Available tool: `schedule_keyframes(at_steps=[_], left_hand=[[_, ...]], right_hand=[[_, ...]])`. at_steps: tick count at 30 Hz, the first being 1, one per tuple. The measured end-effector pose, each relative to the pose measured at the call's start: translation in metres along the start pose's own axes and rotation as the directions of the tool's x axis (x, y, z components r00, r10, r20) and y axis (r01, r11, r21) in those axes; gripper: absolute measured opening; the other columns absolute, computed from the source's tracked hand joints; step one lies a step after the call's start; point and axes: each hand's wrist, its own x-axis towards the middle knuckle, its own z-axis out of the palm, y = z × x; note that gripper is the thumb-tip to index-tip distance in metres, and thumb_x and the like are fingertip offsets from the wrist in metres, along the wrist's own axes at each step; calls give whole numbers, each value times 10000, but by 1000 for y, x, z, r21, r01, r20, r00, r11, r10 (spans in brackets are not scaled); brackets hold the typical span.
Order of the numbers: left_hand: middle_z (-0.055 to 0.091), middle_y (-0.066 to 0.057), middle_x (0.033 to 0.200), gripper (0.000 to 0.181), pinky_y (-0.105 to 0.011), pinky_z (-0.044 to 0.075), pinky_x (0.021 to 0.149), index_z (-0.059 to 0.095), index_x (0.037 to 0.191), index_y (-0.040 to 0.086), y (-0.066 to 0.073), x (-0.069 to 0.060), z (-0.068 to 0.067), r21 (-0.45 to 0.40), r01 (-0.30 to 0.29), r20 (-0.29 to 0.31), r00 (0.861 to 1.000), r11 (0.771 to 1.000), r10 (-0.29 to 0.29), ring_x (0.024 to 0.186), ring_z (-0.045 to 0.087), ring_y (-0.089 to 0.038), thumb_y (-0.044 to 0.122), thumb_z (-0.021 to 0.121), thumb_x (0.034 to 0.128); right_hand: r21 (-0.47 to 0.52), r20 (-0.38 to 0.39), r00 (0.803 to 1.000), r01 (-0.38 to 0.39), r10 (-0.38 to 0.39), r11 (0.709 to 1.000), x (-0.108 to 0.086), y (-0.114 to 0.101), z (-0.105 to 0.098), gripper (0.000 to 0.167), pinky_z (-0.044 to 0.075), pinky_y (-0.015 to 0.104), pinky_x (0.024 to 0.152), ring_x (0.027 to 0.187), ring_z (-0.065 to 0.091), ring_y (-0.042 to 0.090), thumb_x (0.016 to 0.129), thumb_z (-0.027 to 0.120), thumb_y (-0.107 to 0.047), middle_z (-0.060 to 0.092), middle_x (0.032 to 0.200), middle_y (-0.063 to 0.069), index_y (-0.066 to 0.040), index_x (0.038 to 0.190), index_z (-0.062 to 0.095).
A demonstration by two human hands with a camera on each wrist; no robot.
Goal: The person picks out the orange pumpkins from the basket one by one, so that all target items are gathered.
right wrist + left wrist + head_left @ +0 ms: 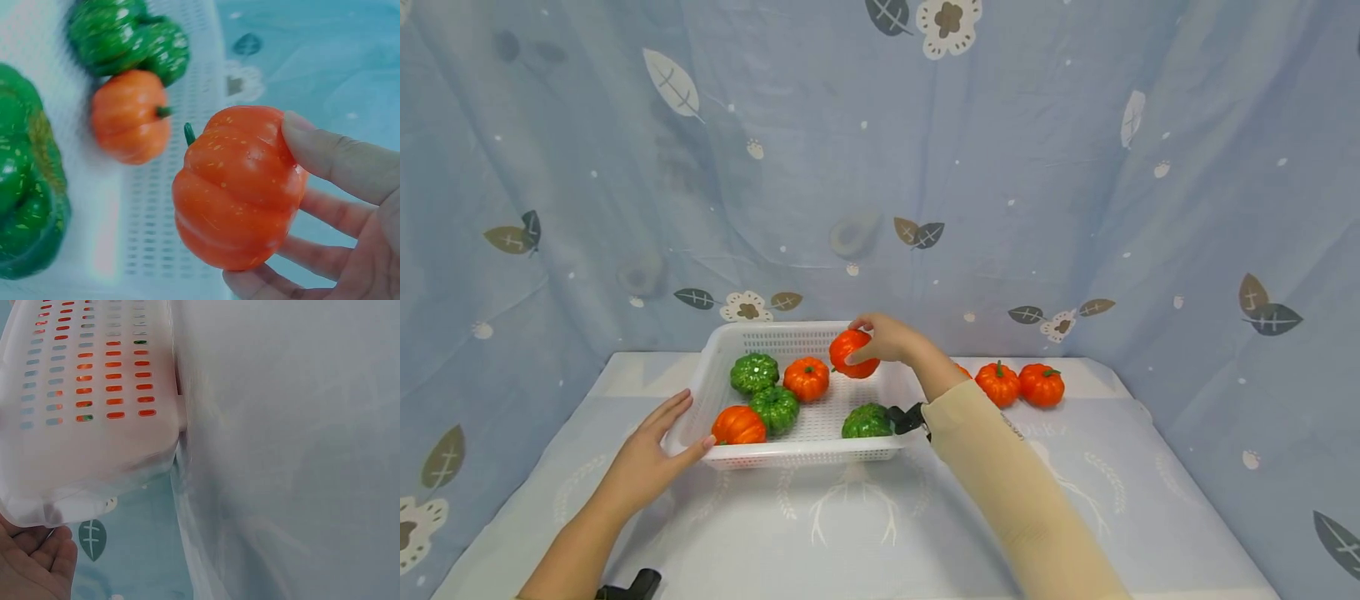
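An orange pumpkin (851, 350) is up in the right hand (891, 340), pinched between the thumb on one side and the fingers on the other, tilted so its green stem points off to the left, over the far right part of a white basket (797, 451). Just left of that grip, inside the basket, sits a second orange pumpkin (807, 380); further left are a green pumpkin (754, 373) and, nearer the person, another green one (775, 410), with a third orange one (740, 425) in the near left corner. Below the grip, on the near side, a third green one (867, 421) lies by a black wrist mount (908, 418). Well to the left of the grip, the left hand (651, 450) holds the basket's near left corner, thumb at the front rim, fingers curled against the side. To the right of the grip, beyond the beige sleeve (1000, 475), two orange pumpkins (997, 384) stand side by side on the pale tablecloth (760, 550), a further one mostly hidden behind the arm.
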Motion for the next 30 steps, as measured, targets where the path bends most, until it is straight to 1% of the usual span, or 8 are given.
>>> schedule_keyframes(at_steps=[2,7,11,16,20,23,27,30], left_hand=[[262,-238,1603,928,-774,298,1008,301,1553,-4,0,0,0,-1,4,2,1000,1000,-4,1383,297,-562,524,698,901],[260,-240,1603,930,-774,308,1000,297,1554,-4,0,0,0,-1,8,7,1000,1000,-8,1383,298,-561,524,698,901],[254,-238,1606,938,-773,311,998,294,1556,-1,1,0,0,2,11,14,1000,1000,-11,1383,296,-562,536,693,899],[259,-237,1604,930,-776,314,993,296,1557,2,0,0,0,7,1,8,1000,1000,-1,1376,306,-563,524,699,900],[269,-233,1601,916,-778,316,990,306,1551,-3,0,0,0,5,-12,-4,1000,1000,12,1372,315,-562,504,706,902],[273,-232,1600,913,-779,312,993,310,1549,-7,0,0,0,3,-17,-8,1000,1000,17,1372,316,-563,498,710,901],[264,-238,1602,926,-785,318,978,297,1555,-2,0,0,0,9,-8,-1,1000,1000,8,1370,312,-568,513,703,901],[255,-240,1605,936,-790,326,962,289,1559,1,0,0,1,12,-1,4,1000,1000,1,1371,309,-570,525,698,900]], right_hand=[[25,-2,1000,10,-10,1000,-9,-3,-5,593,497,451,1000,1273,501,325,840,818,-221,486,1459,138,-124,1369,568],[81,-12,1000,11,-10,997,-30,-6,-16,612,511,437,987,1248,521,297,842,822,-206,485,1466,91,-142,1385,548],[91,-38,999,30,-27,995,-49,-2,-25,632,529,415,959,1211,545,287,841,824,-207,475,1463,76,-149,1397,530],[83,-60,998,37,-32,996,-71,4,-33,659,515,441,979,1247,515,305,851,816,-241,464,1470,71,-155,1420,495],[62,-78,997,32,-27,998,-85,14,-38,701,498,475,1006,1288,486,319,855,810,-281,464,1472,74,-181,1454,460],[51,-94,995,25,-21,998,-94,23,-42,746,503,490,1001,1301,473,331,848,813,-305,459,1474,81,-210,1484,434],[26,-117,993,29,-25,999,-108,34,-47,786,517,497,973,1281,484,352,830,822,-350,469,1464,103,-194,1499,439],[-3,-134,990,36,-36,999,-117,44,-51,797,518,503,961,1255,501,361,821,827,-375,488,1443,118,-163,1493,455]])
